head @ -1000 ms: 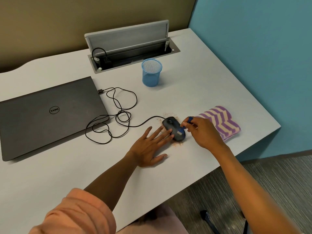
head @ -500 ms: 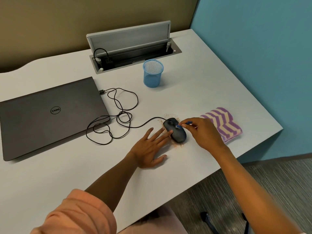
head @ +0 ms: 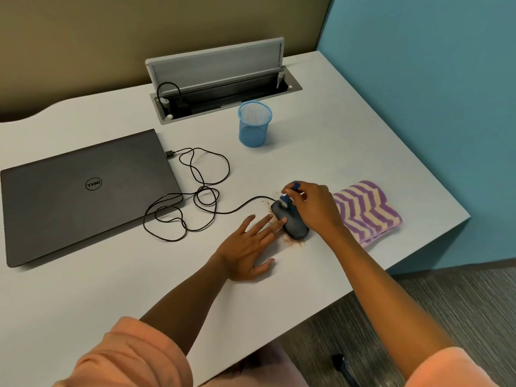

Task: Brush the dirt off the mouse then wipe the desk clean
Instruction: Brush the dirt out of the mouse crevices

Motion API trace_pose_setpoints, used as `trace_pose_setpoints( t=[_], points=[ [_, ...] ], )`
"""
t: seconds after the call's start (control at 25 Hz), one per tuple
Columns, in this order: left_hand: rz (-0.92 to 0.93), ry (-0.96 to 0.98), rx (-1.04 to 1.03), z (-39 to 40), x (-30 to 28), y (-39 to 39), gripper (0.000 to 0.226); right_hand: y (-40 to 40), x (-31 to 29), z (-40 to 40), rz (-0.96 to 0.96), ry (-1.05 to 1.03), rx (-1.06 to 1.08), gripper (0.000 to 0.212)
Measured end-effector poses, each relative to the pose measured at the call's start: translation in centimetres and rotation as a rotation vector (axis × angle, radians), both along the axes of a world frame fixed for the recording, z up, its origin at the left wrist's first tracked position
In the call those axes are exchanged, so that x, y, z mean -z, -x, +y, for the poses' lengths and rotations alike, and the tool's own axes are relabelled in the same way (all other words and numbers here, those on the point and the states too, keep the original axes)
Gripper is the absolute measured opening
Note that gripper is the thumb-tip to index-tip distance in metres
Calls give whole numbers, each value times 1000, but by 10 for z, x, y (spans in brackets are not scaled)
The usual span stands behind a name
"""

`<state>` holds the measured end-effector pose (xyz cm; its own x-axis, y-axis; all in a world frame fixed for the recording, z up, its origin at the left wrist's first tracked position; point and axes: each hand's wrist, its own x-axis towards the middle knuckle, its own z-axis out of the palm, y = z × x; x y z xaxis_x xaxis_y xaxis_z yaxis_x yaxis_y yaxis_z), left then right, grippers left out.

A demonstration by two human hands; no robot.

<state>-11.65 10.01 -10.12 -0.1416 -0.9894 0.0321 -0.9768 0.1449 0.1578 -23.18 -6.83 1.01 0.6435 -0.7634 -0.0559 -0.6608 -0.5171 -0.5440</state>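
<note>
1. Pale grey desk point(head: 83, 289) fills my view, set against an olive wall at the back and a teal wall on the right.
2. At its middle right lies the dark grey wired computer mouse point(head: 293, 226), with specks of reddish-brown dirt point(head: 293, 243) scattered on the desk around its near and far ends.
3. My left hand point(head: 245, 247) lies palm down on the desk just left of the mouse, fingers straight and spread, thumb out toward me; one fingertip rests against the mouse's left side. It grips nothing.
4. My left forearm runs from the lower left, bare below a rolled peach sleeve point(head: 125, 356).
5. My right hand point(head: 315, 208) arches over the mouse's right side, wrist raised, fingers curled; thumb and forefinger pinch a small blue brush point(head: 289, 195).
6. I see the brush's pale bristles pointing down, touching the far end of the mouse.
7. Just right of my right hand lies a folded purple-and-cream zigzag-striped cloth point(head: 365, 210), flat on the desk near its edge.
8. From the mouse, a black cable point(head: 195, 196) loops leftward to a closed dark grey laptop point(head: 83, 191).
9. Farther back stands a blue mesh pen cup point(head: 254, 124), upright, before an open grey cable hatch point(head: 223, 79).
</note>
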Motion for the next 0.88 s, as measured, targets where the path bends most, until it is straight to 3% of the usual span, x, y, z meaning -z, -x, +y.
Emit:
trace_pose_setpoints(
  t=[0.12,0.28,0.48,0.88],
  points=[
    [16,-7,1,0,0,0,73,-5,5,-8,-27,-14,9,26],
    [15,-11,-3,-1,0,-1,73,-6,14,-11,133,81,12,29],
    [33,-17,-5,-2,2,-2,74,-12,15,-15,69,74,45,29],
    [66,-1,-5,-1,1,-1,72,-17,16,-24,124,103,96,32]
  ],
)
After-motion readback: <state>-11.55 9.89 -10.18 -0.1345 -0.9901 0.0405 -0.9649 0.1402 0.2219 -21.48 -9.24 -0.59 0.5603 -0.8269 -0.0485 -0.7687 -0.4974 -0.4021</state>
